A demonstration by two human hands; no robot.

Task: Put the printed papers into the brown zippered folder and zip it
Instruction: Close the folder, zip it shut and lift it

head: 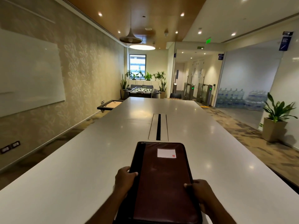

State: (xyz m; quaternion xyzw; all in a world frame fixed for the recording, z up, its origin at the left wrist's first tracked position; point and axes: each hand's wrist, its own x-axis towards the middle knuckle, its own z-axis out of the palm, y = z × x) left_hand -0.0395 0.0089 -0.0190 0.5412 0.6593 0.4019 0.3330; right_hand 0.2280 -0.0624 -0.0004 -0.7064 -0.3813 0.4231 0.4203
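Brown zippered folder [163, 180]: closed, lying lengthwise at the near end of the long white table [80, 159], white label [166, 153] toward 12 o'clock. Left hand [124, 178] is gripping its 9 o'clock edge, right hand [199, 190] its 3 o'clock edge, fingers curled around both.

A closed brown zippered folder [163, 180] is held lengthwise above the near end of a long white table [80, 159]; its left edge is gripped by the left hand [124, 178], its right edge by the right hand [199, 191]; a white label [166, 153] is seen near the far end of the cover; a cable slot [158, 126] is set into the table's centre; a potted plant [275, 122] stands at the right; a foosball table [142, 91] is seen beyond.
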